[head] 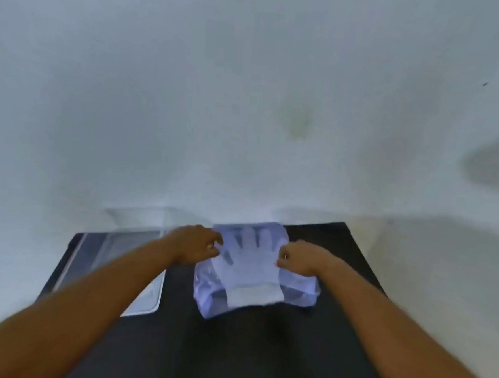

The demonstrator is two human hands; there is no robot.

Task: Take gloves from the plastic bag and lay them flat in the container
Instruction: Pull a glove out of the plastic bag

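Note:
A clear plastic bag (297, 292) lies on the black table (231, 350), a bit right of centre. A white glove (246, 265) lies flat on top of it, fingers pointing away from me, cuff toward me. My left hand (197, 244) pinches the glove's left edge near the thumb. My right hand (299, 258) pinches its right edge. A clear shallow container (113, 256) sits to the left on the table, partly covered by my left forearm. The frame is blurred.
A pale wall rises right behind the table's far edge. The table's left and right edges lie close to the container and the bag. The near part of the black table lies between my forearms.

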